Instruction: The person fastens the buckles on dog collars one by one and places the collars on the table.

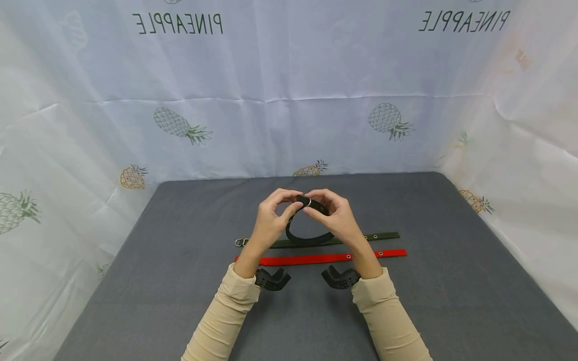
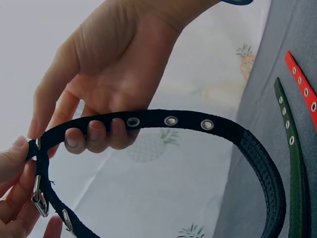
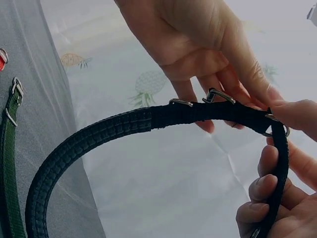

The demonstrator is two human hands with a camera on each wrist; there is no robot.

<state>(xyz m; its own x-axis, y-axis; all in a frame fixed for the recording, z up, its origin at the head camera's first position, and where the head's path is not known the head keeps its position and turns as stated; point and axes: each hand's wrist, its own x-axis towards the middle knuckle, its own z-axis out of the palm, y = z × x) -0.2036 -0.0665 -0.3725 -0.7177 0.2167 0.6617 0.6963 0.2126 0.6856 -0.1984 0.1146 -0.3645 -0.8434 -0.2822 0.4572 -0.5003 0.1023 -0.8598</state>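
Observation:
A black collar [image 1: 311,241] with metal eyelets is held up as a loop above the table. My left hand [image 1: 276,208] pinches its strap end beside a metal keeper loop [image 1: 309,202]. A silver buckle [image 2: 39,198] hangs next to the left fingers, with a D-ring [image 2: 68,222] further along. My right hand [image 1: 336,213] holds the eyelet side, its fingers curled round the strap, thumb and index finger close to the keeper. In the left wrist view, the strap end shows through the keeper. A padded section [image 3: 84,148] forms the loop's far part.
Below the hands lie a green collar [image 1: 389,235] and a red collar [image 1: 307,259], stretched side by side on the grey tabletop [image 1: 189,301]. Black wrist camera mounts [image 1: 273,279] face each other. Pineapple-printed cloth [image 1: 289,75] walls the back and sides.

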